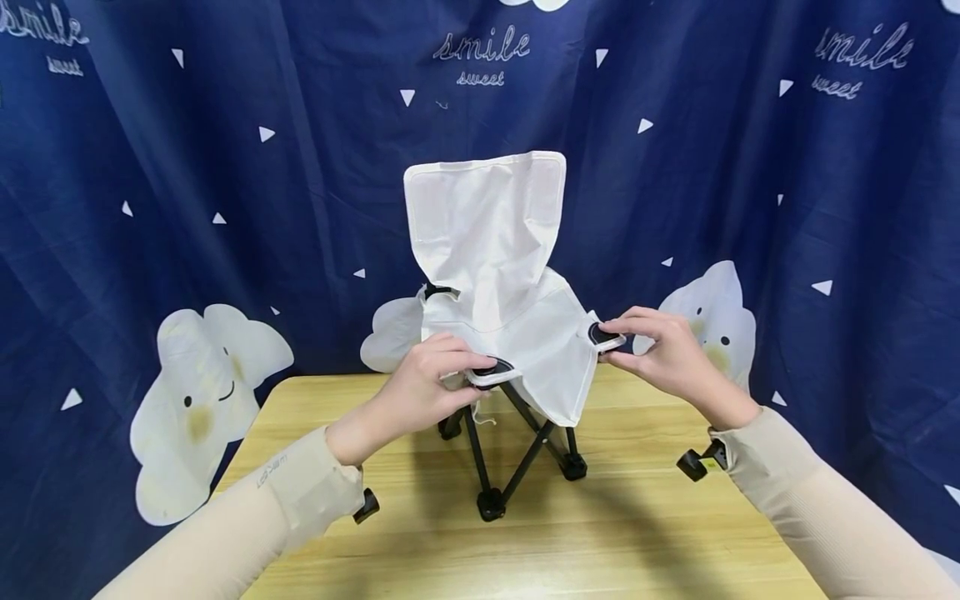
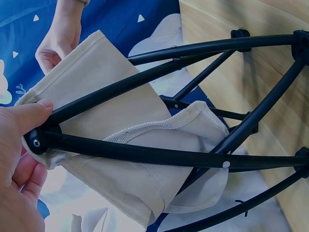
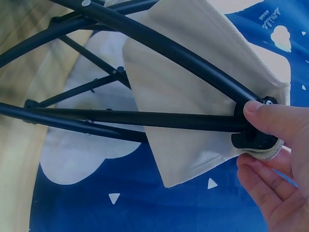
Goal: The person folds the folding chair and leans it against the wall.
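A small white folding chair point(image 1: 517, 325) with a thin black frame point(image 1: 517, 454) stands on the table, its fabric back upright and slightly creased. My left hand point(image 1: 431, 379) pinches the near front corner of the seat, where a black corner piece point(image 1: 495, 367) joins cloth and legs. With thumb and fingers my right hand point(image 1: 660, 346) grips the other black corner piece point(image 1: 604, 335) on the right. In the left wrist view two black tubes point(image 2: 140, 149) meet at the held corner. The right wrist view shows my thumb point(image 3: 270, 116) on the joint, fingers against the cloth.
The light wooden table point(image 1: 360, 533) lies beneath the chair's black feet point(image 1: 491, 504). Behind it hangs a dark blue curtain point(image 1: 315, 150) with white clouds, triangles and lettering. A black wrist-worn device point(image 1: 692, 464) sits under my right cuff.
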{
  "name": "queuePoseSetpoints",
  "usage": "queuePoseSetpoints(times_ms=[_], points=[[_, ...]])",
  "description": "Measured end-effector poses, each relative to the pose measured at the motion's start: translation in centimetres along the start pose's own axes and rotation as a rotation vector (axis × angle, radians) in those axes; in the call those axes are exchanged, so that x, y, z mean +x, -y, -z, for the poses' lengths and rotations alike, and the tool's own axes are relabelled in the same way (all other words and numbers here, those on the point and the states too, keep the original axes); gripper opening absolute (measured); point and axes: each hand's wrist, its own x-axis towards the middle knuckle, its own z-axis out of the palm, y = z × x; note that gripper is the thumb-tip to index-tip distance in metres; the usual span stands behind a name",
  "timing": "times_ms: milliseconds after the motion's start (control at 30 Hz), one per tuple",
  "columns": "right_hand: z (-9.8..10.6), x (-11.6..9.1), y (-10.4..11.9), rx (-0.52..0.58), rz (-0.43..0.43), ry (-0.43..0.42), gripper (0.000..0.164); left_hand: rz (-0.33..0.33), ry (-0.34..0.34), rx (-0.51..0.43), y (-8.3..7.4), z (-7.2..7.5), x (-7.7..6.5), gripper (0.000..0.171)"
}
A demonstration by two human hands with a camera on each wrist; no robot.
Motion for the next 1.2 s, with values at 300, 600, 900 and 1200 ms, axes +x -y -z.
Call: queuePoseSetpoints(times_ms=[300,600,900,1200], points=[[-0.1,0.4,0.4,0.026,0.005,-0.010,0.044,0.026,0.015,0.002,0.0,0.1,0.6,0.040],[-0.4,0.7,0.5,0.038,0.012,-0.011,0.045,0.000,0.010,0.008,0.2,-0.1,1.2,0.039],[-0.4,1.2,0.8,0.050,0.017,-0.008,0.045,0.010,0.010,0.018,0.3,-0.2,1.9,0.038],[-0.7,2.2,1.9,0.069,0.042,-0.024,0.044,0.030,0.007,0.016,0.0,-0.2,2.6,0.038]])
